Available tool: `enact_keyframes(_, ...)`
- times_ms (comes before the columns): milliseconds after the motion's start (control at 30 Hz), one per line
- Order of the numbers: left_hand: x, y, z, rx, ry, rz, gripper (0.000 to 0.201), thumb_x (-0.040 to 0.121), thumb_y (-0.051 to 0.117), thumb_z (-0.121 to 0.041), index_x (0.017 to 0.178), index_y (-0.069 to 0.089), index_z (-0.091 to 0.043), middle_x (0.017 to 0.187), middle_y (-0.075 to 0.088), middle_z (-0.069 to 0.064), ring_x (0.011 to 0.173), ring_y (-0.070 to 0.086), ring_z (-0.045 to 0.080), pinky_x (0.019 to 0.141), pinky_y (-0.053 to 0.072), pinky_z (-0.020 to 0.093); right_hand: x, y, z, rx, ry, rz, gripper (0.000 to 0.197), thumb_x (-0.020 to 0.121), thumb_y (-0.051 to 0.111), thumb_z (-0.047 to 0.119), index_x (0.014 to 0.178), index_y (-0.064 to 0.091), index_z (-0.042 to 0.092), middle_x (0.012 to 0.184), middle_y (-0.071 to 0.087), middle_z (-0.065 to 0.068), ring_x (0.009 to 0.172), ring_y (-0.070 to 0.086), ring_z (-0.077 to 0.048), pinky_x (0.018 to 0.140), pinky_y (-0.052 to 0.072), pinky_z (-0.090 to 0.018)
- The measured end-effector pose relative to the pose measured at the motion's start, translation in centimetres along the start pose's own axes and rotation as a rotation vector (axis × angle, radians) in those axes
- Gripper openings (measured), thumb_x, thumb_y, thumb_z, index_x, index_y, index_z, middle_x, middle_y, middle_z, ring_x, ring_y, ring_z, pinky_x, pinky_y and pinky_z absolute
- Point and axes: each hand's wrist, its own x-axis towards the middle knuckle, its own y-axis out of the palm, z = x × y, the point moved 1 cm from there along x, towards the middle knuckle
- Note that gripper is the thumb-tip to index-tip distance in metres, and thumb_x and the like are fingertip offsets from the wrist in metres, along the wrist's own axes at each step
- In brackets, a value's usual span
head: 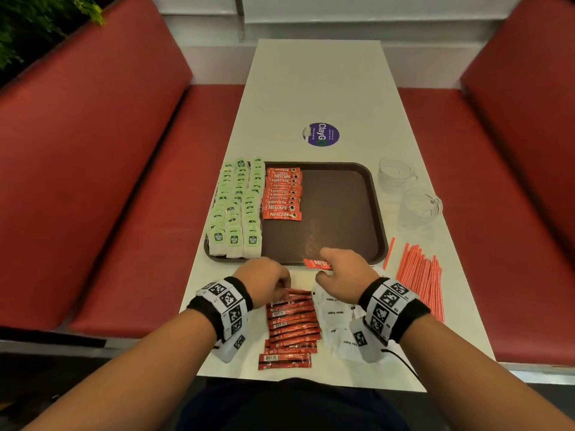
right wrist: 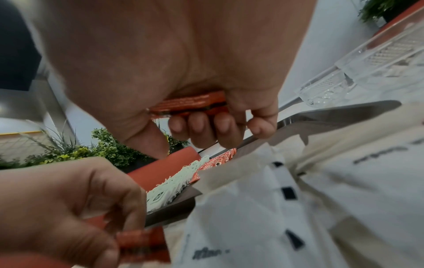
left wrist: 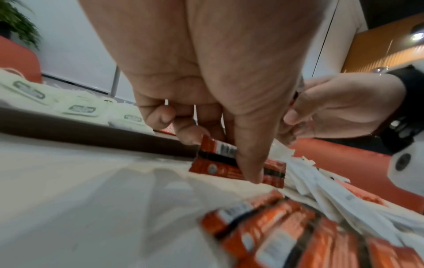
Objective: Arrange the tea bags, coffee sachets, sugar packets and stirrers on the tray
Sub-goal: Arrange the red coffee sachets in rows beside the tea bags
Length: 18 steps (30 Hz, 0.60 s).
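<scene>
A brown tray [head: 342, 213] lies mid-table. Green-tagged tea bags [head: 236, 209] fill its left edge in rows, and red coffee sachets [head: 282, 194] lie in a column beside them. My right hand [head: 339, 272] holds a red coffee sachet [head: 315, 263] [right wrist: 190, 104] at the tray's near rim. My left hand [head: 267, 279] pinches the top sachet [left wrist: 220, 150] of a red pile [head: 292, 325] on the table in front of the tray. White sugar packets [head: 339, 318] lie under my right wrist. Red stirrers [head: 420, 272] lie at the right.
Two clear glass cups [head: 395, 175] [head: 420, 206] stand right of the tray. A round purple sticker [head: 320, 134] is on the table beyond it. Red bench seats [head: 124, 181] flank the table. The tray's right half is bare.
</scene>
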Motion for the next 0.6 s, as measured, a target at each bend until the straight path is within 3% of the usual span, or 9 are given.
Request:
enact_keyframes(100, -0.2, -1.1, 0.2, -0.037, 0.056, -0.185, 0.009, 0.088, 0.068, -0.037, 0.091, 0.069, -0.029, 0.090, 0.064, -0.013, 0.087, 0.054, 0.009, 0.080, 0.048, 0.033, 0.4, 0.1, -0.2, 0.044, -0.018, 0.026, 0.035, 0.103, 0.046, 0.040, 0.071, 0.047, 0.026, 0.073, 0.059, 0.001, 0.069, 0.055, -0.019, 0.068, 0.047, -0.038)
enact_keyframes(167, -0.3, -1.7, 0.2, -0.025, 0.141, -0.364, 0.005, 0.083, 0.071, -0.030, 0.081, 0.068, -0.026, 0.082, 0.062, -0.011, 0.079, 0.053, 0.012, 0.073, 0.048, 0.035, 0.5, 0.0, -0.1, 0.118, -0.032, 0.047, 0.036, 0.105, 0.038, 0.044, 0.075, 0.049, 0.029, 0.077, 0.062, 0.000, 0.073, 0.057, -0.020, 0.074, 0.050, -0.043)
enact_keyframes(300, 0.0, -2.5, 0.2, 0.063, 0.248, -0.620, 0.011, 0.076, 0.059, -0.028, 0.069, 0.064, -0.022, 0.072, 0.058, -0.009, 0.068, 0.051, 0.018, 0.060, 0.040, 0.035, 0.9, -0.5, 0.2, 0.181, -0.075, 0.076, 0.038, 0.105, 0.040, 0.046, 0.083, 0.061, 0.023, 0.082, 0.064, -0.003, 0.078, 0.059, -0.021, 0.077, 0.048, -0.042)
enact_keyframes(433, 0.3, -2.9, 0.3, 0.090, 0.247, -0.656, 0.013, 0.076, 0.061, -0.033, 0.069, 0.064, -0.022, 0.074, 0.058, -0.008, 0.071, 0.050, 0.019, 0.060, 0.037, 0.034, 1.9, -1.1, 0.3, 0.208, -0.107, 0.074, 0.029, 0.103, 0.052, 0.036, 0.078, 0.058, 0.023, 0.076, 0.058, 0.002, 0.069, 0.052, -0.015, 0.066, 0.041, -0.033)
enact_keyframes(600, 0.8, -3.6, 1.5, -0.041, 0.104, -0.518, 0.027, 0.081, 0.072, -0.050, 0.100, 0.067, -0.032, 0.099, 0.062, -0.015, 0.092, 0.049, 0.009, 0.080, 0.038, 0.032, 3.0, -1.8, 0.2, 0.154, -0.179, -0.035, 0.041, 0.098, 0.060, 0.016, 0.069, 0.040, 0.037, 0.076, 0.046, 0.014, 0.067, 0.045, -0.001, 0.061, 0.031, -0.015)
